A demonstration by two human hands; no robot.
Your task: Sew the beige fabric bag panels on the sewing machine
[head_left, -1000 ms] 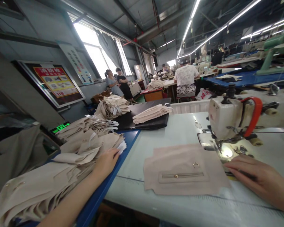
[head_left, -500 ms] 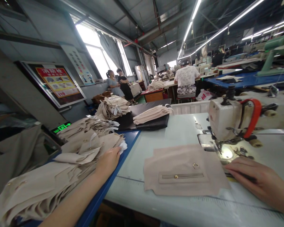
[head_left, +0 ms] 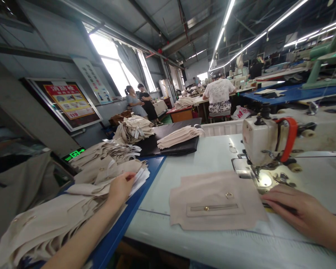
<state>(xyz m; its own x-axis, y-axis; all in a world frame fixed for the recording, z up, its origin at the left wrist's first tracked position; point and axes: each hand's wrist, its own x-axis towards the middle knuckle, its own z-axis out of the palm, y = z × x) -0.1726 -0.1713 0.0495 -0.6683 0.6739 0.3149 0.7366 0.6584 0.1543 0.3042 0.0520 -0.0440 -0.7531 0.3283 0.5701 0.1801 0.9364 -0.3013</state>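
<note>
My left hand (head_left: 121,188) rests on a long pile of beige fabric pieces (head_left: 50,213) at the left, its fingers pinched at the edge of an upper piece. White layers (head_left: 141,178) show just beyond those fingertips. On the pale table lies a beige fabric panel (head_left: 215,186) with a stitched zipper-like strip (head_left: 224,206), a gold-coloured puller and a small metal ring (head_left: 229,195). My right hand (head_left: 302,213) is at the panel's right edge, in front of the sewing machine (head_left: 257,142). Its fingers are closed together; something dark beneath them cannot be made out.
A black board (head_left: 182,147) holds a flat bundle of beige strips (head_left: 179,136). Behind the pile sits a tied fabric bundle (head_left: 134,129). The lit needle area lies close to my right fingertips. Other people stand and sit farther back; a green fan (head_left: 319,67) is at the right.
My left hand has drawn slightly back and to the left along the pile edge, its fingers now curled, and more white layers show. The right hand and panel look unchanged.
</note>
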